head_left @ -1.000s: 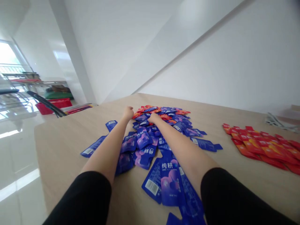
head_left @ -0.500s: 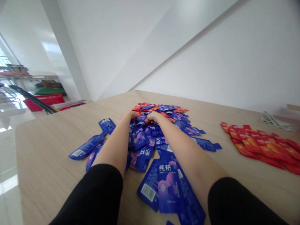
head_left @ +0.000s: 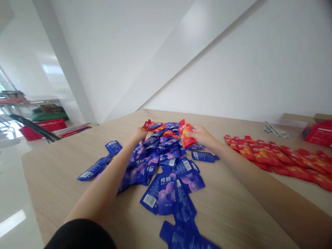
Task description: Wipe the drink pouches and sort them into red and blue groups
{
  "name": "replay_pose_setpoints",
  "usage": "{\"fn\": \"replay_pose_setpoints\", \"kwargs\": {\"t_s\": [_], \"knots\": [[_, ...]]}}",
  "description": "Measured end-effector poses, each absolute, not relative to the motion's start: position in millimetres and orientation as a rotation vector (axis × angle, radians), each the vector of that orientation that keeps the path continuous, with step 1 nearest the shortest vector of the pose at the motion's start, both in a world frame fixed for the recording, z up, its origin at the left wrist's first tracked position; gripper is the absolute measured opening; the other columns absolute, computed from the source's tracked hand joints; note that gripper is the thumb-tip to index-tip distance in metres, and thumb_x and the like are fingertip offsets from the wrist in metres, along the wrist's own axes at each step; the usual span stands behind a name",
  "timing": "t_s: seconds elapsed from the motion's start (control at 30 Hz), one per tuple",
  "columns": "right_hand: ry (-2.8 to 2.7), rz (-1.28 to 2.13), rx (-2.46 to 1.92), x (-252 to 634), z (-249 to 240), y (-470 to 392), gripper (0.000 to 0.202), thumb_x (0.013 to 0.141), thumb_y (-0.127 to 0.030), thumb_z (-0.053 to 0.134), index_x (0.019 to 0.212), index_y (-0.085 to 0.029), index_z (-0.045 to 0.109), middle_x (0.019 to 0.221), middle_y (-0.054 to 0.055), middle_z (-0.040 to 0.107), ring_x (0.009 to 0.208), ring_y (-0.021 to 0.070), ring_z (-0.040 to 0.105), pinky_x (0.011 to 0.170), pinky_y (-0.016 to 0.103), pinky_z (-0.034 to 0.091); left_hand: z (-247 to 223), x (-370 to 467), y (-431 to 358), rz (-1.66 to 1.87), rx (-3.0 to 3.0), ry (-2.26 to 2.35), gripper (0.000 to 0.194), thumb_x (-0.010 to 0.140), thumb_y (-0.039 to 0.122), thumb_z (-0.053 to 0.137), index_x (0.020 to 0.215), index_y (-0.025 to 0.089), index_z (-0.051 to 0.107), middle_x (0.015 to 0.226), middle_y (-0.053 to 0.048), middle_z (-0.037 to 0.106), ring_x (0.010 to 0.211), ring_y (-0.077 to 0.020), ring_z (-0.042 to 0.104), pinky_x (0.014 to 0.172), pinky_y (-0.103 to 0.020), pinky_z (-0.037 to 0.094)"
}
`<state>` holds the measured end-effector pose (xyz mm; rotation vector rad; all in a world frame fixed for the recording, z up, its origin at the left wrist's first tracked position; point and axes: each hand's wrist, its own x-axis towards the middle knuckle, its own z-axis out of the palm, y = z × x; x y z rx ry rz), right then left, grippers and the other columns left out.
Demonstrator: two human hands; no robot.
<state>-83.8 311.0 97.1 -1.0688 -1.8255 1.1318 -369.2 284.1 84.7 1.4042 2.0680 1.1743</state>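
Observation:
A mixed heap of blue pouches (head_left: 153, 152) and red pouches lies in the middle of the table. My right hand (head_left: 201, 134) grips a red-orange pouch (head_left: 186, 134) upright over the heap's right side, its printed front showing. At the heap's far left, my left hand (head_left: 139, 134) is closed on another red pouch (head_left: 146, 125), partly covered by the fingers. Close to me, several blue pouches (head_left: 168, 195) lie flat and overlap. Two or more blue pouches (head_left: 94, 168) are spread left of my left forearm.
Overlapping rows of red pouches (head_left: 275, 157) lie on the table's right. Behind them are a grey-white cloth (head_left: 276, 129) and a red package (head_left: 319, 133) beside cardboard. A white wall (head_left: 233, 69) borders the back; a red crate (head_left: 44, 128) stands beyond the left edge.
My hands have moved apart from within the heap, the right one rightward with a red pouch raised in it. A red pouch now shows in my left hand. The view has turned right.

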Motion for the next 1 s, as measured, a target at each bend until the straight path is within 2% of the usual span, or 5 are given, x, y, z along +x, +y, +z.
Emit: {"fn": "replay_pose_setpoints", "kwargs": {"t_s": [0.17,0.37,0.5,0.8,1.0], "knots": [[-1.446,1.334,-0.682,2,99,268,0.039,0.073,-0.04,0.075,0.105,-0.022,0.063,0.108,0.006,0.073,0.092,0.0221,0.07,0.081,0.034,0.057,90,-259,230,1.077,1.402,1.48,0.035,0.1,0.035,0.049,0.131,0.021,0.054,0.115,-0.01,0.068,0.087,-0.0214,0.072,0.073,-0.038,0.061],[-1.455,1.241,-0.685,66,88,210,0.047,0.071,-0.054,0.077,0.104,-0.027,0.056,0.097,0.004,0.074,0.083,0.024,0.072,0.072,0.038,0.059,77,-112,171,0.976,1.044,0.62,0.047,0.093,0.049,0.058,0.125,0.014,0.058,0.11,-0.017,0.071,0.09,-0.0262,0.074,0.071,-0.036,0.062],[-1.458,1.127,-0.793,101,74,175,0.042,0.078,-0.058,0.07,0.103,-0.029,0.051,0.086,0.002,0.073,0.072,0.0227,0.069,0.062,0.036,0.056,72,-59,154,0.998,1.011,0.57,0.047,0.085,0.043,0.072,0.12,0.013,0.063,0.106,-0.015,0.073,0.089,-0.0244,0.073,0.066,-0.031,0.062],[-1.667,0.74,-0.994,164,54,139,0.017,0.089,-0.045,0.058,0.087,-0.028,0.054,0.082,0.002,0.063,0.075,0.0209,0.06,0.073,0.038,0.053,75,-11,131,0.99,1.074,0.686,0.048,0.059,0.027,0.092,0.1,0.014,0.071,0.103,-0.008,0.073,0.08,-0.0193,0.071,0.067,-0.03,0.06],[-1.64,1.068,-0.892,212,94,131,0.056,0.068,-0.041,0.081,0.116,-0.03,0.056,0.104,0.005,0.069,0.092,0.0237,0.067,0.072,0.036,0.056,68,0,117,0.798,1.239,0.742,0.044,0.061,0.036,0.09,0.094,0.015,0.071,0.09,-0.005,0.072,0.076,-0.0182,0.068,0.068,-0.029,0.057]]}}
